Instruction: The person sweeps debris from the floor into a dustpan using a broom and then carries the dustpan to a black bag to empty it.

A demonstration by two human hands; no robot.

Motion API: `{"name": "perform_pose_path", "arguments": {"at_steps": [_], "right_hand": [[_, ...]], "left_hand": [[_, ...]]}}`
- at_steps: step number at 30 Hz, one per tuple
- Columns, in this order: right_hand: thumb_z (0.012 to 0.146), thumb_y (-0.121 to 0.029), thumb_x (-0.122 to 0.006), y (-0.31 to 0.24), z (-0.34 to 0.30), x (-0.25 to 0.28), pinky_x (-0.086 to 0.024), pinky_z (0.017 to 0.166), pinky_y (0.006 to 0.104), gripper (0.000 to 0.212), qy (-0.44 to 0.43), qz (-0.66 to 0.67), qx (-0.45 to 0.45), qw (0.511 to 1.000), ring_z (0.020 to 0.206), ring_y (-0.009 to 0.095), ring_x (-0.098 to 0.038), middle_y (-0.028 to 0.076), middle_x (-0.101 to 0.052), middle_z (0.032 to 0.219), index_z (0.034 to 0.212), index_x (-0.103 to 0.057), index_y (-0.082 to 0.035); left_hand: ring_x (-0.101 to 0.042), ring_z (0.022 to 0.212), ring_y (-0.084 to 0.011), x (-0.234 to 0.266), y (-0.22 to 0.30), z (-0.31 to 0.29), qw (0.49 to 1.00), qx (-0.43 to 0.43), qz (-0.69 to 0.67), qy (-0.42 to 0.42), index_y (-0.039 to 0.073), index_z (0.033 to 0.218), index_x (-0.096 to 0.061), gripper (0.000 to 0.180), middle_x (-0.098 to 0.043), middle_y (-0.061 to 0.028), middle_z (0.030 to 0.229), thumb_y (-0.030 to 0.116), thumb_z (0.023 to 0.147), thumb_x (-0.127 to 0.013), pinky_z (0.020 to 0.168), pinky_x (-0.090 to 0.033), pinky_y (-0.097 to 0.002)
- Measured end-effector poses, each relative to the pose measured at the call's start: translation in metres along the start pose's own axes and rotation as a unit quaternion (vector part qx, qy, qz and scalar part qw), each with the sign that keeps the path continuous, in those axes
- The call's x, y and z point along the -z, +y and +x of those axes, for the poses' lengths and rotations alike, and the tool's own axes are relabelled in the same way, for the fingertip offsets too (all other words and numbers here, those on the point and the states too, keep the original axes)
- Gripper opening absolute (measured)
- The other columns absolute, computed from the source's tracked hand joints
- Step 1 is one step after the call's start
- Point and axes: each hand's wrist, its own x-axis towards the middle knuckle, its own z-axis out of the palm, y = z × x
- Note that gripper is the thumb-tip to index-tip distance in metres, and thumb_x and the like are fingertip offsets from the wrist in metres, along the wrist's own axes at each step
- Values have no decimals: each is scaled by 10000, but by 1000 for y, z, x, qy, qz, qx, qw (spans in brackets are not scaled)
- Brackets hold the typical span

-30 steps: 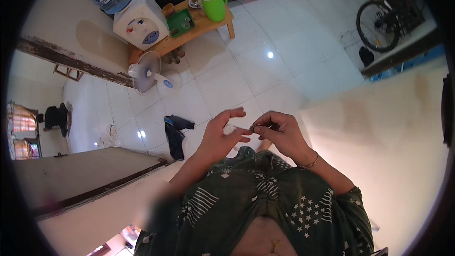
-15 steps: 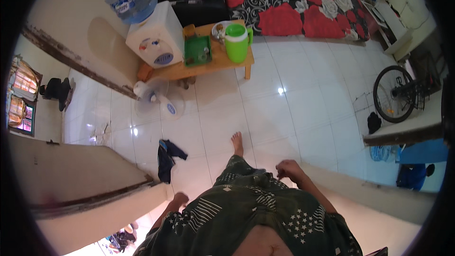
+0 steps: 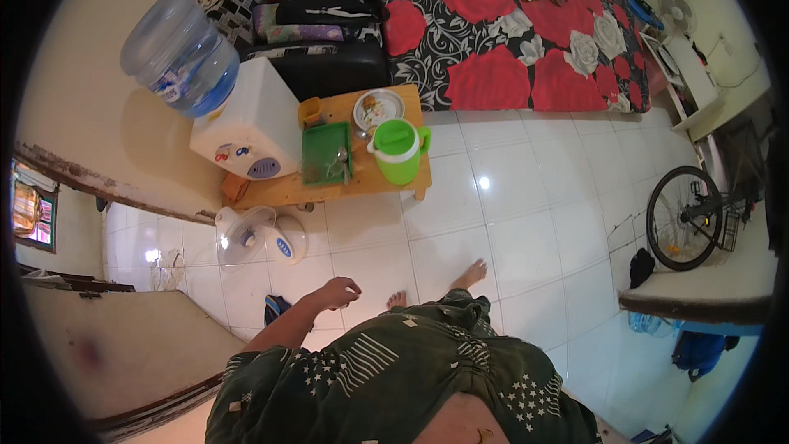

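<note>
My left hand hangs out in front of me, empty, its fingers loosely bent and apart. It touches nothing and is nearest the white standing fan on the floor and a dark piece of clothing partly hidden by my forearm. My right hand is out of view. Farther ahead a low wooden table carries a green pitcher with a white rim, a green tray with a spoon in it, a plate with food scraps, and a white water dispenser topped by a large bottle.
A bed with a red rose cover stands behind the table, next to a black suitcase. At right a bicycle wheel juts out beside a wall end. A door stands at left. White tiles cover the floor.
I have moved forward, so the table and fan are nearer. My left hand has swung up and forward. My right hand has dropped out of view, and my other foot now leads.
</note>
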Motion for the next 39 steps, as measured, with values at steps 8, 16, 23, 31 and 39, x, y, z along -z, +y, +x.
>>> {"name": "perform_pose_path", "arguments": {"at_steps": [8,16,23,31,39], "right_hand": [[624,-362,-685,-28,138,155,-491,689,350,413,-12,-151,42,988,799,194,-623,46,-647,919,982,-636,-162],[675,-226,-574,-206,278,417,-482,558,368,322,99,-219,131,962,647,204,-557,57,-556,784,966,-611,-93],[774,-158,-512,-365,319,473,-488,416,315,228,60,131,230,962,432,207,-570,87,-606,618,904,-641,-21],[774,-218,-554,-375,372,493,-509,594,331,200,50,-376,331,864,678,201,-632,34,-664,743,923,-667,-146],[800,-167,-514,-483,480,625,-517,520,360,160,22,-376,233,897,571,202,-618,50,-640,679,837,-647,-87]], "left_hand": [[-504,545,-101,-21,210,46,972,-117,-201,-33,19,1050,-547,324,-515,-19,700,273,853,-589,456,-390,-240],[-592,766,-129,52,361,18,901,-321,-291,28,0,1096,-547,272,-600,-74,1016,30,826,-520,675,-500,-262],[-607,695,-225,153,456,-9,701,-547,-436,137,-40,878,-547,138,-566,-133,767,40,766,-545,546,-534,-313],[-503,462,-206,213,603,-61,589,-789,-163,-70,-88,749,-591,498,-539,-153,651,385,883,-512,451,-454,-288],[-472,393,-141,182,689,-16,468,-861,-184,78,10,669,-606,605,-574,-150,605,574,837,-465,344,-355,-217]]}}
